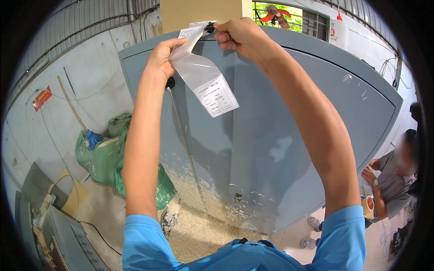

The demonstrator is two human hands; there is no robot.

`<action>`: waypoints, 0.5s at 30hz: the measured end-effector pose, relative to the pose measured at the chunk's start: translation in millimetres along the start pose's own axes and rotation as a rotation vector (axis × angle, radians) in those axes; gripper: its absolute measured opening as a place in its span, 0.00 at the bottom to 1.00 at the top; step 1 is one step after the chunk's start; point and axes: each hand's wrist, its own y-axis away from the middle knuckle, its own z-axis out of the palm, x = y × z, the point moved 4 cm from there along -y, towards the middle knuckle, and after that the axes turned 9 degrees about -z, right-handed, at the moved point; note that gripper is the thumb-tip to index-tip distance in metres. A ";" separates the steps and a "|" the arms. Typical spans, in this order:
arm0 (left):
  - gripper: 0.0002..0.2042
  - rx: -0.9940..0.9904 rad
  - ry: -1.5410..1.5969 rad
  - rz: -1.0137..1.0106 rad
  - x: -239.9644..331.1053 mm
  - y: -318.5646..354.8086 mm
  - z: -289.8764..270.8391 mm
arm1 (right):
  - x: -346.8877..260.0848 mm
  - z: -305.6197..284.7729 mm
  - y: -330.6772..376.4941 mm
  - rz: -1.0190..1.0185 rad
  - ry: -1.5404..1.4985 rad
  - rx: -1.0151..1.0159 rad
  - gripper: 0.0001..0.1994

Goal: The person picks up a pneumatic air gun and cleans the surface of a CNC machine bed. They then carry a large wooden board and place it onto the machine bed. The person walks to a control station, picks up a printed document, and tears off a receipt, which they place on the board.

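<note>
Both my arms reach up to the top edge of a tall grey metal cabinet [280,135]. In my left hand [163,55], thumb and fingers close on a strip of white labels [196,72]. Its translucent backing curls down to the right, ending in a printed label panel. My right hand [242,37] is closed with fingers curled, pinching a small black binder clip [209,28] at the upper end of the strip. The clip appears to grip the paper there, though my fingers partly hide it.
Atop the cabinet stand a tan box [203,11], an orange-red object [275,16] and a white bottle [338,34] with a red cap. Green sacks [104,158] and a broom handle [72,104] lean at left. Pale shavings [199,235] cover the floor. A co-worker [391,176] stands right.
</note>
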 end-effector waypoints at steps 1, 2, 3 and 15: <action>0.14 -0.003 -0.006 0.004 -0.6 0.8 1.3 | 1.4 -0.9 -2.7 -0.004 0.001 -0.013 0.06; 0.13 -0.003 0.003 0.017 -0.9 1.2 2.4 | 3.4 -2.0 -6.1 -0.008 0.001 -0.026 0.06; 0.12 -0.018 0.016 0.025 -1.3 2.0 4.2 | 5.2 -3.0 -9.1 0.000 -0.003 -0.029 0.06; 0.18 -0.018 -0.079 0.035 -3.3 5.3 10.8 | 3.5 6.2 -15.3 -0.025 0.165 -0.078 0.11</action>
